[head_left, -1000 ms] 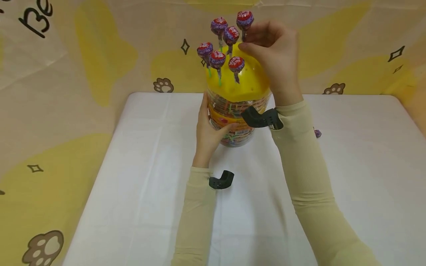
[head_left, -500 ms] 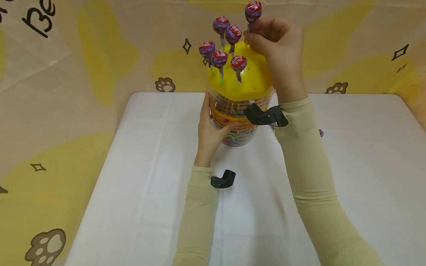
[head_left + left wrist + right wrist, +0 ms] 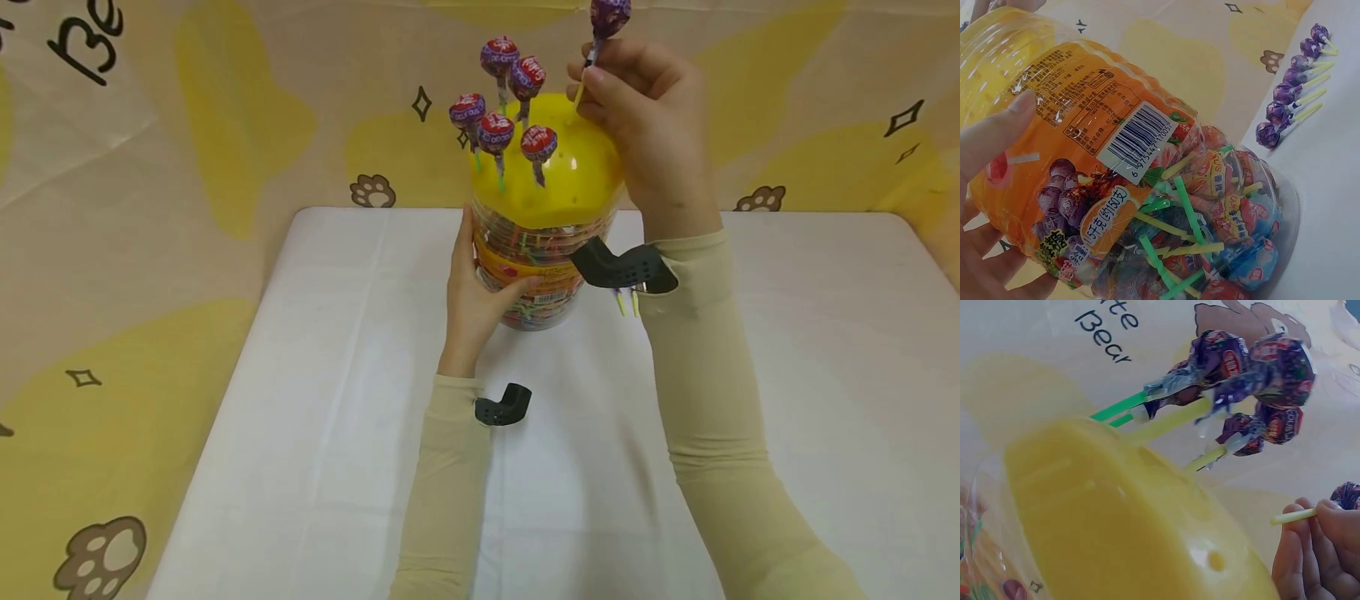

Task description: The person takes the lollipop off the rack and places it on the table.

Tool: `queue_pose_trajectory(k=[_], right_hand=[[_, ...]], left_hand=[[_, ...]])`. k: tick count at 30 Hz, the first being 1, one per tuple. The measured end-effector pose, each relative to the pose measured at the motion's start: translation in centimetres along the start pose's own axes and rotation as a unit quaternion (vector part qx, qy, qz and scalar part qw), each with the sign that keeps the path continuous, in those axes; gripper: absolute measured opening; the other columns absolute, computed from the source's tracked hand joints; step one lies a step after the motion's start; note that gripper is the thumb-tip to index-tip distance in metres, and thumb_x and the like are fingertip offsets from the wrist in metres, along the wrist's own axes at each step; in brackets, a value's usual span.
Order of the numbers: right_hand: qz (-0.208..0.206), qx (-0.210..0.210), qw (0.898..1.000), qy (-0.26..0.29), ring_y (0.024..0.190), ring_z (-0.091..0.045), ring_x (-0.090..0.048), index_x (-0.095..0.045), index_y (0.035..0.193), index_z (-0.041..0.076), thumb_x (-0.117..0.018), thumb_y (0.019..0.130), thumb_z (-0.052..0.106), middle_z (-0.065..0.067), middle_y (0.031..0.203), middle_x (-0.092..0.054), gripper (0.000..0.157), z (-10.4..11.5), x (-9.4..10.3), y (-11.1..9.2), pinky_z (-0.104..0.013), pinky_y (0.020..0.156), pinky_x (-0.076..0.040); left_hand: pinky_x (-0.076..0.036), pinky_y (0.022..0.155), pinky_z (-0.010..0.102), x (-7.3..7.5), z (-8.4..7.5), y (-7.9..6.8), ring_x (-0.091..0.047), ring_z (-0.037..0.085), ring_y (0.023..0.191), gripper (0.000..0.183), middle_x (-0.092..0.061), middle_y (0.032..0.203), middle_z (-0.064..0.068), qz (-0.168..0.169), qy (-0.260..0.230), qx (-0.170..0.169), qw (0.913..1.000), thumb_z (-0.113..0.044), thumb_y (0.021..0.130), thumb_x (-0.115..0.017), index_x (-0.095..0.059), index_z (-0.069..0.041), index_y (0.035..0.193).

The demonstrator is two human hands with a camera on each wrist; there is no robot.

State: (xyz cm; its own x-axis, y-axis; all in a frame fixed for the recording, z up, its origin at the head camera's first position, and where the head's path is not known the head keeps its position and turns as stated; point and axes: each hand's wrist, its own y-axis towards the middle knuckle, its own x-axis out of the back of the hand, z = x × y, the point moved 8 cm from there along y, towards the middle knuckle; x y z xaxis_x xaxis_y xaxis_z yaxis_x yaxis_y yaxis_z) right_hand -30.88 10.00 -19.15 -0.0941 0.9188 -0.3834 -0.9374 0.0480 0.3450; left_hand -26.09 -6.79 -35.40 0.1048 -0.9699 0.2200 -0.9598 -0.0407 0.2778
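My left hand (image 3: pixel 472 308) grips the side of a big clear plastic jar (image 3: pixel 510 268), full of wrapped lollipops, with its thumb across the orange label. A domed yellow lid (image 3: pixel 581 162) tops the jar. Several purple-and-red wrapped lollipops (image 3: pixel 496 133) stand upright in it by their sticks, mostly on its left part. Between thumb and fingers, my right hand (image 3: pixel 663 125) pinches the yellow stick of another lollipop (image 3: pixel 610 17) above the lid's right back. In the right wrist view its free stick end (image 3: pixel 1282 519) is apart from the lid, whose surface shows a small hole (image 3: pixel 1215 560).
A row of several purple lollipops (image 3: pixel 1285 94) lies on the white table (image 3: pixel 1335 187) beside the jar. In the head view my right forearm hides most of them; two sticks (image 3: pixel 621 302) peek out by the wrist. A patterned yellow cloth backdrop (image 3: pixel 300 125) rises behind the table.
My right hand has moved right and slightly up with the lollipop, which now leans and stands farther from the others. The left hand keeps its hold on the jar.
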Motion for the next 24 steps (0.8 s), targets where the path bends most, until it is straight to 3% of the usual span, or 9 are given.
queue_pose_trajectory(k=[13,24], right_hand=[[0.016,-0.039,0.996,0.073,0.096,-0.029,-0.059,-0.063,0.100,-0.013,-0.057,0.087,-0.012,-0.022,0.108,-0.054,0.014,-0.1,1.7,-1.8,-0.029,0.087,-0.052],[-0.007,-0.047,0.991,0.128,0.088,-0.031,-0.060,-0.062,0.099,-0.017,-0.058,0.085,-0.014,-0.022,0.100,-0.058,0.015,0.1,5.3,-4.1,-0.034,0.086,-0.053]], left_hand=[[-0.027,0.112,0.036,0.0,-0.2,-0.1,-0.021,0.016,0.140,0.105,-0.018,0.156,0.002,0.001,-0.006,-0.003,1.0000,-0.023,0.076,-0.080,-0.010,-0.019,0.153],[-0.028,0.111,0.037,0.0,-0.2,-0.1,-0.020,0.016,0.140,0.106,-0.017,0.156,0.003,0.000,0.003,-0.008,1.0000,-0.023,0.076,-0.081,-0.009,-0.018,0.153]])
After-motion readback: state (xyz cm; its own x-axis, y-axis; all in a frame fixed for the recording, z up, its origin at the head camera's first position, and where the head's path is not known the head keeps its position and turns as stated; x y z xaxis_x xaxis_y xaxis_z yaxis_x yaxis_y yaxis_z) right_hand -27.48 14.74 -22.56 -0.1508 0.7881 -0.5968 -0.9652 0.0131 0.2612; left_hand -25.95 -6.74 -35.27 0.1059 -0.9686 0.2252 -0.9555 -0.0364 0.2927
